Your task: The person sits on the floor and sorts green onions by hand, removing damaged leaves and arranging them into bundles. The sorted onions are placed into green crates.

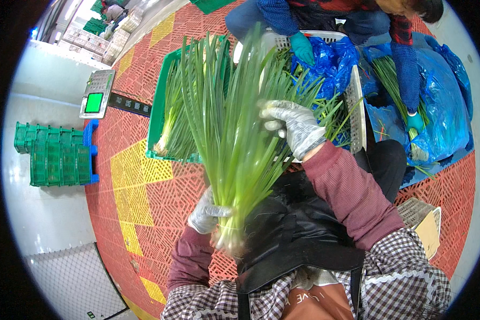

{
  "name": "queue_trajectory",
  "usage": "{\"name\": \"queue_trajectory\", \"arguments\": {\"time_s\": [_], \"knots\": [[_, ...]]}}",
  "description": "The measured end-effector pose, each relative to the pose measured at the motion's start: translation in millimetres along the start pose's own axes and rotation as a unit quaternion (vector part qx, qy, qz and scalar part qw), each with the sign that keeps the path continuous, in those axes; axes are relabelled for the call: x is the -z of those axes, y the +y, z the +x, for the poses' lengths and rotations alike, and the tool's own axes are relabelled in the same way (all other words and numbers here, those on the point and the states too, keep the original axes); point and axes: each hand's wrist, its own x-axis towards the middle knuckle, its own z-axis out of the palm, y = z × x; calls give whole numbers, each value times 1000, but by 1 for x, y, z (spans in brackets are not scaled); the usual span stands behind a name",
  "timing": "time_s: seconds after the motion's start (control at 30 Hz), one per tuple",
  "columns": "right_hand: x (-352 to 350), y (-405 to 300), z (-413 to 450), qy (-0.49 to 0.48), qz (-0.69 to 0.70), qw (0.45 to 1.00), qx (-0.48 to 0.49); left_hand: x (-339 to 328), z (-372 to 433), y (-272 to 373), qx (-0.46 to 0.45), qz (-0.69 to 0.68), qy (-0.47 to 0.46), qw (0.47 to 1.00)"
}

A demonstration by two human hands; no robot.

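A large bunch of scallions stands upright before me, its white root ends low and its long green leaves fanning upward. My left hand, in a thin whitish glove, is closed around the stems just above the roots. A pale band circles the stems there. My right hand, gloved alike, is at the right side of the leaves with its fingers curled. The fingertips are blurred against the leaves, so whether they pinch any is unclear.
Beyond the bunch are a green crate holding scallions and a white crate with greens and blue plastic. A digital scale stands left. Across from me a co-worker's gloved hand grips scallions on blue sheeting. Green crates are stacked far left.
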Motion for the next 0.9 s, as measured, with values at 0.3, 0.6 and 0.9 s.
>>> {"name": "queue_trajectory", "arguments": {"time_s": [0.3,0.6,0.9], "knots": [[-9,-9,6,11,-106,994,-33,1,1,0,2,12,-7,1000],[-15,-1,17,53,-158,986,8,-4,1,1,3,18,-5,1000],[1,-1,-2,-50,59,997,-4,-2,4,-2,-1,-28,5,1000]]}}
